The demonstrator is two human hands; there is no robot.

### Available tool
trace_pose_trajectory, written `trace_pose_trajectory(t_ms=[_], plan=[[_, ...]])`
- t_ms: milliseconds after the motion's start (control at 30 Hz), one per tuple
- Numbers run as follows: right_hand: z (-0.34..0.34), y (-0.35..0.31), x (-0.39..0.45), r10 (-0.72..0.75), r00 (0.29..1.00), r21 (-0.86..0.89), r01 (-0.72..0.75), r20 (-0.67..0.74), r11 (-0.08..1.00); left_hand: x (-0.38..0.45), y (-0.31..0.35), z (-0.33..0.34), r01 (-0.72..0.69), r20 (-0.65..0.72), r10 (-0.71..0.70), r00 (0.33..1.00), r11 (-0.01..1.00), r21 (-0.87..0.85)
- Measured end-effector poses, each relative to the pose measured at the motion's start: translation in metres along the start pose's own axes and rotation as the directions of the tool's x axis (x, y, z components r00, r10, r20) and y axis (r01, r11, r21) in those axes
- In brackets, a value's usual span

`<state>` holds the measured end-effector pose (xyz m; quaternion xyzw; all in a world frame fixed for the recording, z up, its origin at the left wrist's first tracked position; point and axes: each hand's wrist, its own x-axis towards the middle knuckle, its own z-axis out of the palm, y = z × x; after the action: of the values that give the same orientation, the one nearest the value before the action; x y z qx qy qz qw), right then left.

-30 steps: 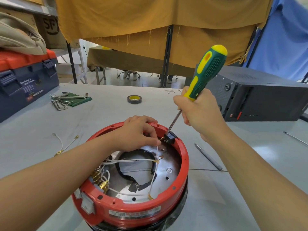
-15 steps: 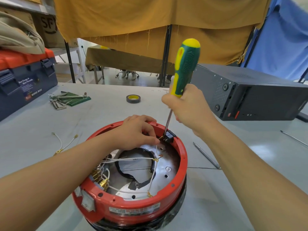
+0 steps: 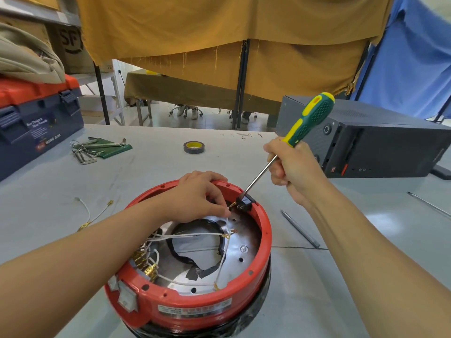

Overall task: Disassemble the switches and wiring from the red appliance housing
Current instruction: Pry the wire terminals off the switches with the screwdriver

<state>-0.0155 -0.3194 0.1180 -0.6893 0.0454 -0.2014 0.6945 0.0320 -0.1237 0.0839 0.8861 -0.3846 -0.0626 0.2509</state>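
- At the far left we see a blue plastic toolbox with a red lid [image 3: 36,118] on the grey table [image 3: 151,172], a beige cloth bundle [image 3: 26,57] lying on top of it.
- Just right of the toolbox lies a set of metal hex keys on a green pouch [image 3: 97,147], and nearer to us a loose white wire with brass end terminals [image 3: 91,213] rests on the table.
- A roll of black tape with a yellow core [image 3: 194,146] sits further back, near the middle of the table.
- The round red plastic appliance housing [image 3: 195,298] stands in front of us at the near middle of the table, open side up, with thin white wires [image 3: 188,236] and brass connectors [image 3: 146,264] inside it over a shiny metal plate.
- Our left hand [image 3: 195,198] reaches over the far rim of the housing, thumb and forefinger pinching a brass terminal beside a small black plastic switch block [image 3: 245,203] set in that rim.
- Our right hand [image 3: 292,169] is wrapped in a fist round the lower handle of a green and yellow screwdriver [image 3: 310,118], whose tilted steel shaft runs down to the black block, tip touching it.
- To the right of the housing a slim grey metal rod [image 3: 300,228] lies on the table.
- A black metal computer case [image 3: 380,145] stands at the right, behind our right hand.
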Motion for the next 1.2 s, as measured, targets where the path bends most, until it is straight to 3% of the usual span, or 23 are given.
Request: trace_pose_trajectory(t_ms=[433, 500, 633, 800, 1067, 1200], plan=[[0.002, 0.001, -0.011, -0.080, 0.994, -0.035, 0.083, 0.068, 0.996, -0.001, 0.001, -0.001, 0.022, 0.034, -0.022, 0.999, 1.000, 0.000], [0.003, -0.002, -0.014, -0.108, 0.993, 0.047, 0.106, 0.047, 0.993, -0.002, 0.001, -0.001, 0.019, 0.042, -0.019, 0.999, 1.000, 0.001], [-0.009, -0.006, -0.011, -0.091, 0.983, 0.359, 0.144, -0.160, 0.922, -0.001, 0.001, -0.001, 0.020, 0.034, -0.019, 0.999, 0.999, -0.034], [-0.003, 0.023, -0.019, 0.017, 0.971, 0.450, 0.095, -0.239, 0.888, -0.001, 0.002, -0.003, 0.024, 0.038, -0.020, 0.999, 0.994, -0.104], [0.010, 0.049, -0.028, -0.046, 0.995, 0.369, 0.074, -0.085, 0.927, -0.006, 0.005, -0.013, 0.024, -0.064, -0.054, 0.996, 0.919, -0.394], [0.013, 0.049, -0.032, -0.107, 0.994, 0.338, 0.111, -0.031, 0.935, -0.010, 0.006, -0.020, 0.031, -0.097, -0.106, 0.990, 0.819, -0.573]])
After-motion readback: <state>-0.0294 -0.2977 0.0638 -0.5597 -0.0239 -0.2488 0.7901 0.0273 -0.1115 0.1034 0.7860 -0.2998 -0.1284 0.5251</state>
